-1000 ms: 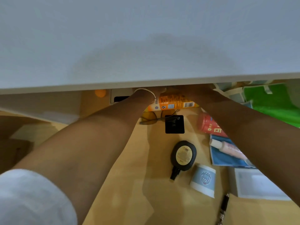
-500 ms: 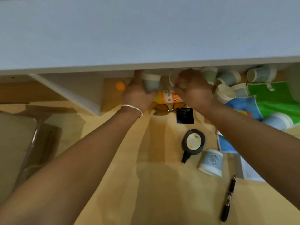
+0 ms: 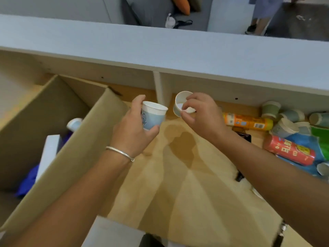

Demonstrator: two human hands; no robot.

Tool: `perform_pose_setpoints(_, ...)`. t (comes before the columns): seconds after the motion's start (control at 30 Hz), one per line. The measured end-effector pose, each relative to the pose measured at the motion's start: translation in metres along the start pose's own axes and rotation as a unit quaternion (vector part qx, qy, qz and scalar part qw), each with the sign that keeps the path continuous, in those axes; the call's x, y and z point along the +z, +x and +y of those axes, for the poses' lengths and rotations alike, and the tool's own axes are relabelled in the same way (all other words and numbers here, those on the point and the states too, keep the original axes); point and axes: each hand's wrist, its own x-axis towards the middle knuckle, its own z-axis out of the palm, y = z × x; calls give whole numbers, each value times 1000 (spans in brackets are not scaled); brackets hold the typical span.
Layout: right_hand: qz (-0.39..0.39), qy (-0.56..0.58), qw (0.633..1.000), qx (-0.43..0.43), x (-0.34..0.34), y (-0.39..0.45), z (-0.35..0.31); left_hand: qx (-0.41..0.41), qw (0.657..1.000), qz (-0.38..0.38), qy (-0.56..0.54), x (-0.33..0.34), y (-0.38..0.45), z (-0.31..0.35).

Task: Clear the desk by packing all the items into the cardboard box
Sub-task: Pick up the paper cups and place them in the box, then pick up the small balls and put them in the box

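Cups: left hand (image 3: 131,129) grips blue paper cup (image 3: 153,117), right hand (image 3: 203,114) pinches white cup (image 3: 181,106) rim; light, crushable, hold sidewalls gently.

Pale blue paper cup with a cartoon print (image 3: 152,117), upright and slightly tilted, gripped just right of the open brown cardboard box (image 3: 78,139). Farther right of that box, a plain white paper cup (image 3: 181,106), tipped with its mouth toward the camera, pinched at the rim.
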Motion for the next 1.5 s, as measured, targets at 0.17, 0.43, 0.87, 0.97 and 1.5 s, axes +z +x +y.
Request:
perform_pose_setpoints(0.17, 4, 33, 997, -76, 16, 18, -88, -26, 997, 73, -25, -97, -45, -35)
perform_pose_setpoints(0.43, -3, 74, 986, -148, 67, 49, -217, -142, 976, 161, 39, -199, -96, -130)
perform_pose_setpoints(0.87, -68, 52, 987, -137, 102, 48, -220, -142, 977, 151, 41, -188, -99, -163)
perform_pose_setpoints(0.97, -64, 35, 992, -104, 85, 37, -183, -112, 985, 127, 36, -166, -83, -142)
perform_pose_setpoints(1.5, -35, -47, 988, 144, -14, -30, 62, 67, 993, -97, 18, 43, 15, -24)
